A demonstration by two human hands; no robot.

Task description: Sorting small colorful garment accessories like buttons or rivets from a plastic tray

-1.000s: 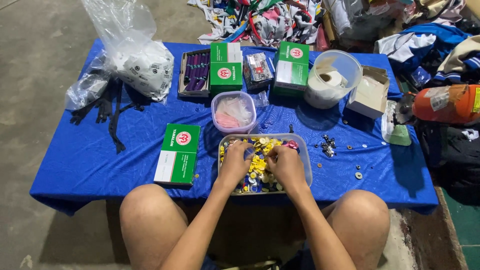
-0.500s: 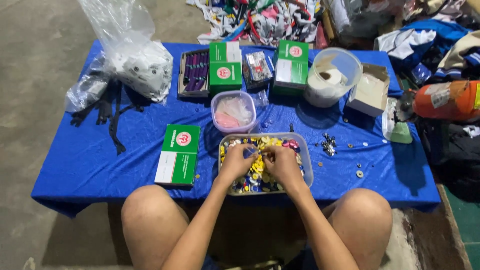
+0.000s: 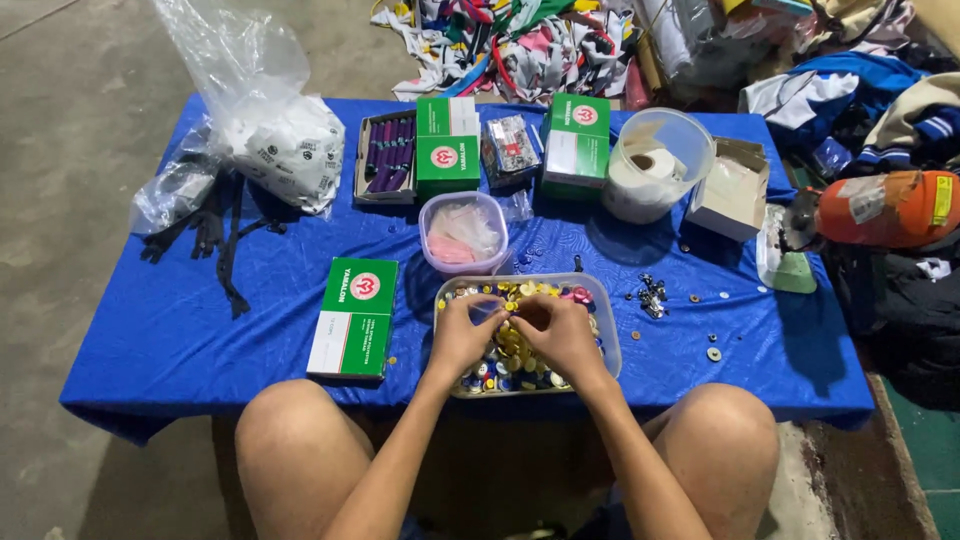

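Note:
A clear plastic tray (image 3: 608,340) full of small yellow, blue and pink buttons sits at the near edge of the blue table (image 3: 180,330). Both hands are inside it. My left hand (image 3: 462,335) and my right hand (image 3: 558,335) meet over the middle of the tray, fingertips pinched together among the buttons. What lies between the fingers is too small to make out.
A green box (image 3: 352,317) lies left of the tray, a small tub with pink pieces (image 3: 463,233) behind it. Further back stand green boxes (image 3: 447,146), a box of purple items (image 3: 387,155), a round tub with a white roll (image 3: 655,163) and plastic bags (image 3: 270,140). Loose buttons (image 3: 652,294) lie right.
My hands have drawn closer together over the middle of the tray. Nothing else on the table has moved.

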